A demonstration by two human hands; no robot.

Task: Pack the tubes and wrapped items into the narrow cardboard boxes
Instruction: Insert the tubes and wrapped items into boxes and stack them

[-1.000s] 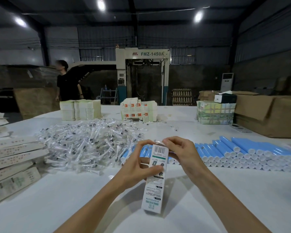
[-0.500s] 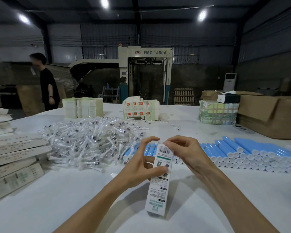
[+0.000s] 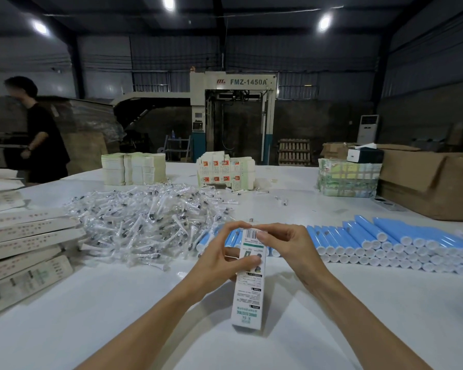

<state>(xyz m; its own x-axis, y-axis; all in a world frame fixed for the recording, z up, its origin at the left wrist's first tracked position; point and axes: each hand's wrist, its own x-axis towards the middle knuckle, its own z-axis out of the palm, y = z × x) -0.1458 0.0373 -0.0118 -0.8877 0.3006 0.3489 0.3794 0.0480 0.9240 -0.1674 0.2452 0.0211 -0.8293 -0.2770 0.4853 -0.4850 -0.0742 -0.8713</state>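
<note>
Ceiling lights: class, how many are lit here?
3: upper-left ceiling light, top-centre ceiling light, upper-right ceiling light; more may lie beyond the frame.

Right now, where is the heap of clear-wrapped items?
In the head view the heap lies left of centre on the white table, between the stacked narrow boxes at far left and the blue tubes at right.

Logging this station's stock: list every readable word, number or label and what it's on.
"FMZ-1450A": on the machine at the back.
"ELECTRIC", upside down: on the narrow box in front; its barcode digits and other print are too small.
Flat boxes on the left and printed stack farther back: blurred, unreadable.
</note>
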